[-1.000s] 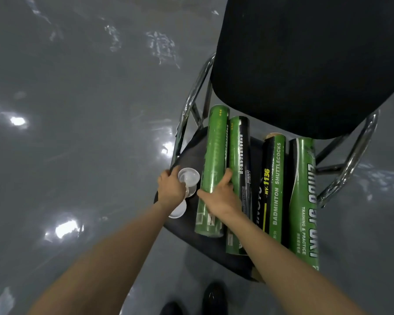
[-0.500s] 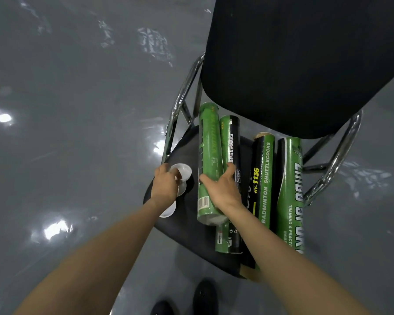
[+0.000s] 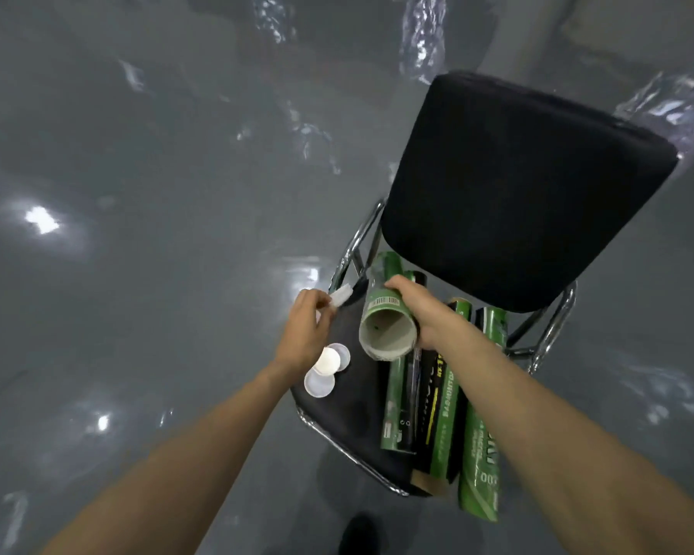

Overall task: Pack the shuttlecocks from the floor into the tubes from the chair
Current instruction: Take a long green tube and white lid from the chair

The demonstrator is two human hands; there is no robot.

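Though likely light and stiff, tube (image 3: 383, 314), wrapped in right grip (image 3: 421, 310), seems crushable at its open mouth, best held mid-barrel; left grip (image 3: 305, 334) pinches cap (image 3: 340, 295).

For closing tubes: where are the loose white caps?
Head view: loose white caps lie on the chair seat's left side, beside the left hand, left of the held tube.

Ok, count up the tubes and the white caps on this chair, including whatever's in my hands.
Shuttlecock tubes: 4 (1 in the right hand, 3 on the chair seat)
White caps: 4 (1 in the left hand, 3 on the seat)
Total: 8
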